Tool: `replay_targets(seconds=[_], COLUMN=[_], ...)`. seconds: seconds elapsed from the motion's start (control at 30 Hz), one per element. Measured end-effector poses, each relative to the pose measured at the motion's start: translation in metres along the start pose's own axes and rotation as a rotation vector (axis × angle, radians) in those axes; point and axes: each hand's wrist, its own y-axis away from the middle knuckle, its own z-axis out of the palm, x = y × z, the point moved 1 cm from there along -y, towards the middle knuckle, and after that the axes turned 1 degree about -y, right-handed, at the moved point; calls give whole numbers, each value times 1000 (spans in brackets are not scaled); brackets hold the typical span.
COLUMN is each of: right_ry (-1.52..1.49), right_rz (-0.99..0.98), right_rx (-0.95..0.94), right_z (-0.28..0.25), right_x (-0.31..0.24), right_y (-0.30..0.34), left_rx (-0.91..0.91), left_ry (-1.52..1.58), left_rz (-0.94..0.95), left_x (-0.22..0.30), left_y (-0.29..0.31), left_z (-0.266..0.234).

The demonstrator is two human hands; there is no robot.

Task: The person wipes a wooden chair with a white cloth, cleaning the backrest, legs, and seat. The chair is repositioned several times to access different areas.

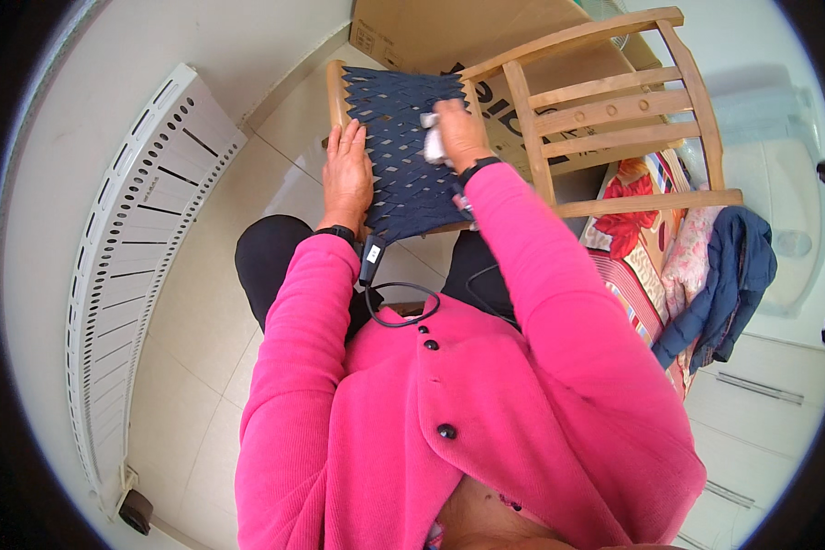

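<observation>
In front of me is a wooden chair (530,137) with its slatted back to the right. Its seat (403,188) is woven from dark blue strips, with small pale gaps between them. My left hand (346,176) lies flat along the seat's left edge, fingers stretched toward the far side. In my right hand (463,136), a crumpled white cloth (434,147) is pressed against the right part of the weave. The fingers of that hand are curled round it, partly hidden by the back of the hand.
A perforated white radiator (137,229) runs along the left wall. Behind the chair leans a large cardboard box (412,41). Patterned bedding (637,215) and a dark blue jacket (729,275) lie at the right. A black cable (403,323) with a small box loops near my lap.
</observation>
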Motion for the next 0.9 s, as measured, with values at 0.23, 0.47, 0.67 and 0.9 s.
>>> replay_targets(seconds=[0.23, 0.47, 0.67, 0.9], right_ry=[219, -199, -108, 323], right_rz=[181, -61, -19, 128], right_rx=[-216, 125, -16, -231], right_z=[-32, -40, 14, -33], right_x=[44, -7, -28, 59], right_y=[-22, -48, -11, -20], left_rx=[-1, 32, 43, 19], left_ry=[-49, -87, -74, 24], left_rz=[-15, 1, 17, 10], left_x=[0, -3, -4, 1], left_y=[0, -1, -1, 1], left_z=[0, 5, 6, -1])
